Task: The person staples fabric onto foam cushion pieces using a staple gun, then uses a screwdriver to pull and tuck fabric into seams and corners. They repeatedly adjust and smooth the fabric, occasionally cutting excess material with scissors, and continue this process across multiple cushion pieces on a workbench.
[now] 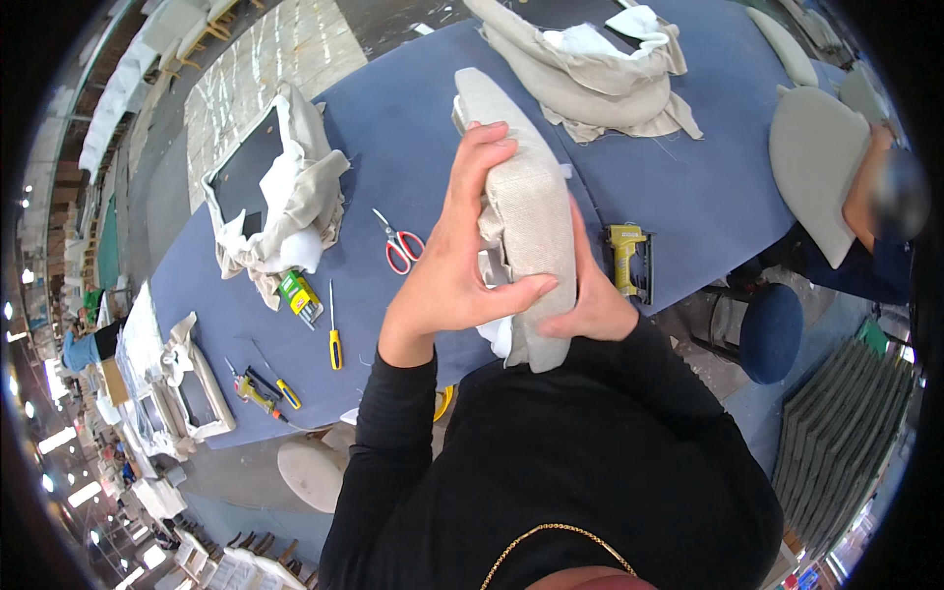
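A beige fabric-covered padded seat panel (536,216) is held on its edge in front of my chest, above the blue-topped table. Its thick rounded side faces up, and gathered fabric shows along its left side. My left hand (433,270) grips the left side, thumb across the near part and fingers over the far part. On the panel's right side, my right hand (602,303) presses with its thumb on the near end; its other fingers are mostly hidden. Red-handled scissors (401,249) lie left of my left hand, and a yellow staple gun (629,262) lies right of my right hand.
Loosely covered panels lie at the far left (315,167) and far middle (600,93). A green-yellow box (299,296), a yellow screwdriver (335,344) and a corded tool (254,391) rest leftward. At right, a co-worker's hand (870,167) holds a beige panel (816,157) near a blue stool (770,334).
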`<state>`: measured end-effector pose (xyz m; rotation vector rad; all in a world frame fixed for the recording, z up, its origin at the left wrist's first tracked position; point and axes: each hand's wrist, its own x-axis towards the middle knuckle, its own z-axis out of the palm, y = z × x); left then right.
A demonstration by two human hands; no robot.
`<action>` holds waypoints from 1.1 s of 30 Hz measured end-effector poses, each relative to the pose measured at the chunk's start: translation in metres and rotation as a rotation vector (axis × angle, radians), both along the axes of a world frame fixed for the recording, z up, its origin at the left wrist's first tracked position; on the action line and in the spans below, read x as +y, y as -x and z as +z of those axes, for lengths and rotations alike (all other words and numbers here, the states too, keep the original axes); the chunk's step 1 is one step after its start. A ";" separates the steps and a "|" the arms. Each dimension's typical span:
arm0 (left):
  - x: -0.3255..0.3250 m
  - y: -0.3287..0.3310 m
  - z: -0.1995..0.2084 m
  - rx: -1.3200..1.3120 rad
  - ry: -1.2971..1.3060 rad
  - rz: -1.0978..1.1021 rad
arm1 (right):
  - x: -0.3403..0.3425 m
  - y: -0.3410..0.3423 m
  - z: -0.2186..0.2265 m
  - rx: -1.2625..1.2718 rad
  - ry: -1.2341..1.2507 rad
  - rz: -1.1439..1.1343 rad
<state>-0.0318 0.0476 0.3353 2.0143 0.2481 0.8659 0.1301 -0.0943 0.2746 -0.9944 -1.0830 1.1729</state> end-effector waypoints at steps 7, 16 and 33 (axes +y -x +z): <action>0.009 -0.015 0.001 0.003 0.052 -0.056 | -0.151 -0.097 -0.327 -1.044 0.752 -0.868; -0.011 -0.065 0.009 -0.052 -0.055 -0.037 | -0.091 -0.162 -0.265 -0.517 1.102 -0.790; -0.031 -0.096 0.001 -0.002 -0.138 -0.011 | -0.115 -0.094 0.152 -1.260 -0.069 -0.262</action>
